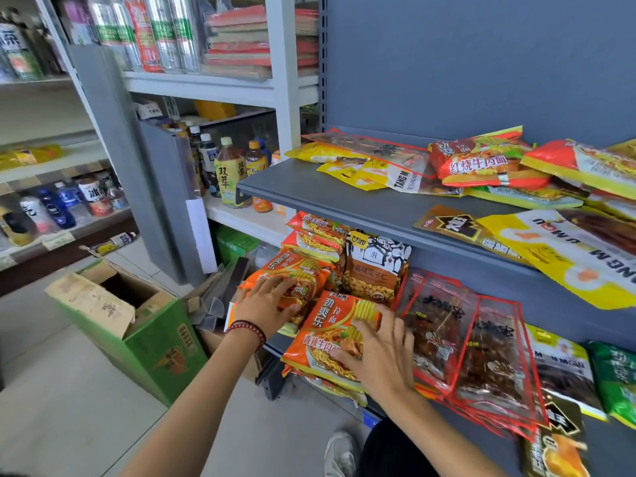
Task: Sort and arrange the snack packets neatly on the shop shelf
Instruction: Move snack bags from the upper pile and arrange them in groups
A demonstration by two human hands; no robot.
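Observation:
On the lower grey shelf lie orange noodle packets. My left hand [266, 304] rests flat with spread fingers on one orange packet [303, 270] at the shelf's left end. My right hand [382, 352] presses with spread fingers on a second orange noodle packet [330, 335] in front. Behind them, more orange packets [318, 232] are stacked, beside a brown-and-white seed bag [377, 266]. Red-edged clear packets of dark snacks [464, 342] lie to the right of my right hand.
The upper grey shelf [327, 191] holds a loose pile of yellow, red and orange packets [481, 160]. An open green cardboard box [137, 325] stands on the floor at left. Drink bottles [227, 170] fill the white shelving behind. My shoe [340, 452] is below.

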